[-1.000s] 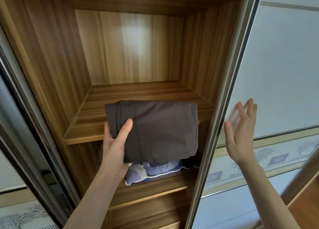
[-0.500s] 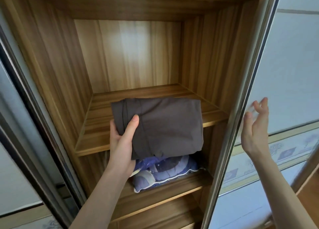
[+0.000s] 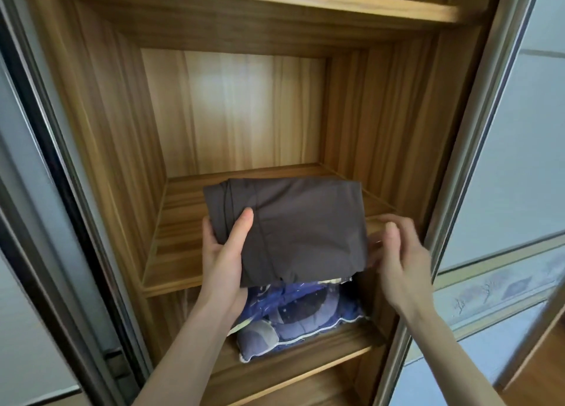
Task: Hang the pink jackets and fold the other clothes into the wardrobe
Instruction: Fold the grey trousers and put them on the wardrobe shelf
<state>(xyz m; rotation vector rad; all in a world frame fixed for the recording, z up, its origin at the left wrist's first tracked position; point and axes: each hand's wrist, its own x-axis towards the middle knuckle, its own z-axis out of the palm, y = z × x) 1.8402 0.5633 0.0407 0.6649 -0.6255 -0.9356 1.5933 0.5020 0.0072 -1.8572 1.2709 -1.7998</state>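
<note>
**Right hand joins the folded garment at the shelf**

Since 0.5 s ago the right hand (image 3: 397,252) has come in from beside the sliding door (image 3: 519,161) to the right edge of the folded brown garment (image 3: 293,228). It is blurred; its fingers curl at the cloth's edge, but whether they pinch it or only touch it I cannot tell.

Nearest, on the lower shelf (image 3: 305,363), lies a blue patterned bundle (image 3: 293,314), partly under the garment.

Above it, the left hand (image 3: 226,252) grips the garment's left side, thumb on top, fingers beneath. The garment hangs over the front lip of the middle shelf (image 3: 171,246), its far edge over the boards, not yet set down.

Beyond, the wardrobe back panel (image 3: 232,112) and the upper shelf (image 3: 275,2).

Judgement: 2 hands now steady the fold, so sliding it in flat looks like the step in hand. No pink jackets in view.
</note>
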